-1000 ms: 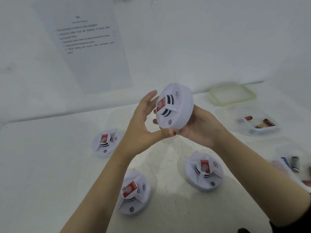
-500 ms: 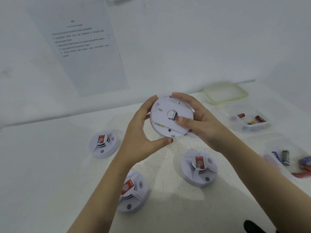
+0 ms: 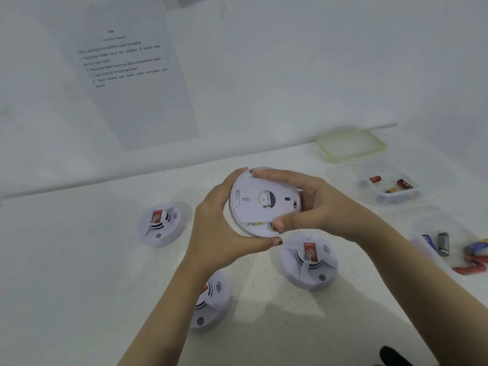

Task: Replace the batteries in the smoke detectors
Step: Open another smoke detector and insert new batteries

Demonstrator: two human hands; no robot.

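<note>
Both hands are clamped on one smoke detector (image 3: 261, 204), held above the surface (image 3: 79, 260) with its back plate towards the camera. The left hand (image 3: 219, 233) cups the rim at 9 o'clock. The right hand (image 3: 317, 210) grips from 3 o'clock, thumb at a gap near 6 o'clock. The step looks like freeing the back cover. It is best to brace with the left and twist evenly with the right, so no clip snaps. Batteries lie in a tub (image 3: 396, 200) at 3 o'clock.
</note>
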